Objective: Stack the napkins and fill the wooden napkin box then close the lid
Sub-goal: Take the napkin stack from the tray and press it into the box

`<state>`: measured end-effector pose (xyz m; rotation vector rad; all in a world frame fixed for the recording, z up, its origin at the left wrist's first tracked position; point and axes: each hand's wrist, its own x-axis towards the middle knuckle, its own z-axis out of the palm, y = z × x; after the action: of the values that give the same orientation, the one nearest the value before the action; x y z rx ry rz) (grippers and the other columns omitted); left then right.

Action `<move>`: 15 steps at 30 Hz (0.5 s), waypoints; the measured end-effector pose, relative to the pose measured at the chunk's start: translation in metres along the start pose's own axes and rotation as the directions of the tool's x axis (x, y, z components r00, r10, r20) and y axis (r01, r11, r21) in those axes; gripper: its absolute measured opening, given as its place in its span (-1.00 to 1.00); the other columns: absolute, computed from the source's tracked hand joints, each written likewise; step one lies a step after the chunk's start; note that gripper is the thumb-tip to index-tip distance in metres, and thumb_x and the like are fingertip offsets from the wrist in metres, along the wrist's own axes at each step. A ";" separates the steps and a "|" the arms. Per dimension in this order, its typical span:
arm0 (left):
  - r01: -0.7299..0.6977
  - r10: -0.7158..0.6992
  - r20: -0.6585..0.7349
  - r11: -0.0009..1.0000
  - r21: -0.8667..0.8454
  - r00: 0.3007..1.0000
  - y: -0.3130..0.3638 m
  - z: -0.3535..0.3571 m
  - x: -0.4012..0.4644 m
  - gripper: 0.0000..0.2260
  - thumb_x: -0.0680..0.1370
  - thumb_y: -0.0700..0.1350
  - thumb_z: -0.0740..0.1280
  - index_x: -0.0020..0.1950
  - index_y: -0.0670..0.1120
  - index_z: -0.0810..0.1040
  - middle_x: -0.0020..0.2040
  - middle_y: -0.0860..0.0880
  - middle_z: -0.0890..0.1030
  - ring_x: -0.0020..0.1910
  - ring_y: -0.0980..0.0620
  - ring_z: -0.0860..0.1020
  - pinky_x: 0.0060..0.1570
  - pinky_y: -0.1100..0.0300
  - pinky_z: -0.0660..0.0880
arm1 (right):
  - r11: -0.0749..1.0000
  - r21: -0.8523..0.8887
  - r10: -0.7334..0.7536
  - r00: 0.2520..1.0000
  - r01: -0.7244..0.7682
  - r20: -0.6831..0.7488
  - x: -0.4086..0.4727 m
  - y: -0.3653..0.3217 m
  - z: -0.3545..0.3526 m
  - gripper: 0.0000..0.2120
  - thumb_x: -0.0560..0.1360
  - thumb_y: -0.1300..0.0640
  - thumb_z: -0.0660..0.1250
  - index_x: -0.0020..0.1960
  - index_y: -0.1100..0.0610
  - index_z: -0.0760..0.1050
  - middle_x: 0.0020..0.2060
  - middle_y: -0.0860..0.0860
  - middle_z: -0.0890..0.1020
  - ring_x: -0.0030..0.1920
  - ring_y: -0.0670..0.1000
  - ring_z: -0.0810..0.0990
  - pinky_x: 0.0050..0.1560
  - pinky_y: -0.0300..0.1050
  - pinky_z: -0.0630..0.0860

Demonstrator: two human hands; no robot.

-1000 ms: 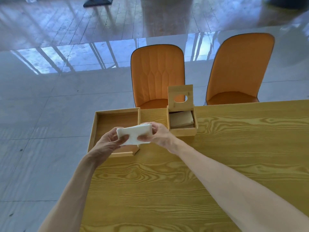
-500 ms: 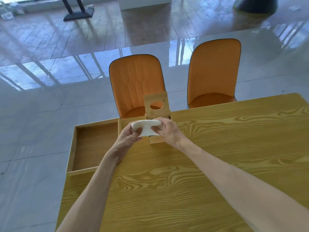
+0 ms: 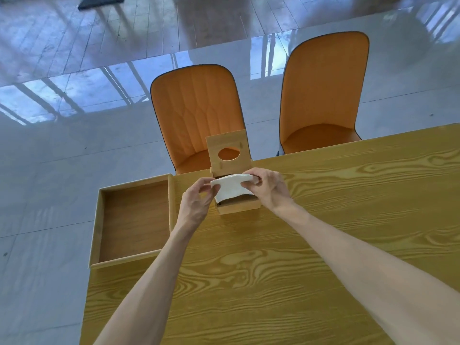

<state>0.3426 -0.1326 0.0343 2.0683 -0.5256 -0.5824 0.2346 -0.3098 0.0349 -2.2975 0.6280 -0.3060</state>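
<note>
A white stack of napkins hangs tilted over the opening of the small wooden napkin box near the table's far edge. My right hand pinches the stack's right end. My left hand holds its left corner with the fingertips. The box's lid, with an oval hole in it, stands upright behind the opening. The napkins and my hands hide most of the inside of the box.
A shallow wooden tray lies at the table's left edge, nothing in it. Two orange chairs stand beyond the far edge of the yellow wooden table. Glossy floor lies to the left.
Both hands have carried the napkin stack from above the tray rightwards to over the napkin box, and its near end now dips into the opening. The camera has shifted.
</note>
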 end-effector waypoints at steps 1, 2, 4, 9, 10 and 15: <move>-0.010 0.010 -0.007 1.000 0.003 1.000 -0.003 0.001 0.001 -0.75 0.57 0.12 0.33 0.19 0.06 0.57 0.03 0.13 0.64 0.03 0.21 0.56 0.01 0.24 0.44 | 1.000 -0.010 -0.016 1.000 0.016 0.002 0.000 0.001 0.001 -0.76 0.49 0.06 0.45 0.14 0.07 0.64 -0.01 0.02 0.73 -0.06 0.01 0.66 -0.10 -0.14 0.57; -0.018 0.018 -0.014 1.000 -0.001 1.000 -0.006 0.001 0.001 -0.76 0.58 0.11 0.32 0.19 0.05 0.57 0.04 0.12 0.64 0.03 0.25 0.56 -0.02 0.30 0.42 | 0.999 -0.026 -0.041 0.999 0.041 0.000 0.000 0.002 0.001 -0.76 0.49 0.06 0.45 0.15 0.06 0.64 -0.03 0.02 0.73 -0.08 0.01 0.67 -0.13 -0.15 0.57; -0.027 0.026 -0.031 1.000 -0.014 0.999 -0.011 0.001 0.001 -0.77 0.59 0.07 0.32 0.19 0.03 0.57 0.06 0.09 0.64 0.06 0.26 0.55 -0.04 0.39 0.39 | 0.994 -0.063 -0.095 0.995 0.095 -0.007 0.000 0.002 0.003 -0.75 0.50 0.03 0.44 0.16 0.05 0.62 -0.06 0.02 0.74 -0.13 0.02 0.69 -0.16 -0.13 0.59; -0.023 0.022 -0.038 1.000 -0.016 0.999 -0.013 0.004 0.000 -0.80 0.59 0.07 0.32 0.16 0.04 0.57 0.07 0.10 0.64 0.09 0.21 0.56 0.00 0.40 0.39 | 0.999 -0.028 -0.015 1.000 0.015 0.001 -0.003 0.003 0.008 -0.69 0.58 -0.15 0.27 0.10 0.08 0.57 -0.26 -0.03 0.67 -0.26 0.01 0.63 -0.19 -0.09 0.55; -0.023 0.023 -0.033 1.000 -0.015 0.999 -0.011 0.005 0.001 -0.79 0.60 0.09 0.30 0.17 0.04 0.57 0.08 0.09 0.64 0.10 0.19 0.56 0.05 0.35 0.42 | 1.000 -0.014 0.009 1.000 -0.009 -0.004 -0.004 0.003 0.009 -0.65 0.60 -0.18 0.22 0.04 0.10 0.56 -0.31 -0.07 0.61 -0.29 0.00 0.60 -0.20 -0.08 0.53; 0.040 -0.031 -0.079 0.992 0.117 0.996 -0.005 0.012 0.010 -0.62 0.59 0.17 0.26 0.22 -0.08 0.59 0.19 0.01 0.46 0.28 0.04 0.36 0.17 0.12 0.30 | 0.993 -0.019 0.113 0.993 -0.114 -0.032 -0.004 0.004 0.016 -0.63 0.61 -0.16 0.22 -0.13 0.11 0.53 -0.21 -0.01 0.61 -0.14 0.06 0.59 -0.16 -0.04 0.49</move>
<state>0.3445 -0.1430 0.0221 2.2073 -0.4895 -0.5011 0.2359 -0.3009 0.0201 -2.2699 0.7774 -0.2821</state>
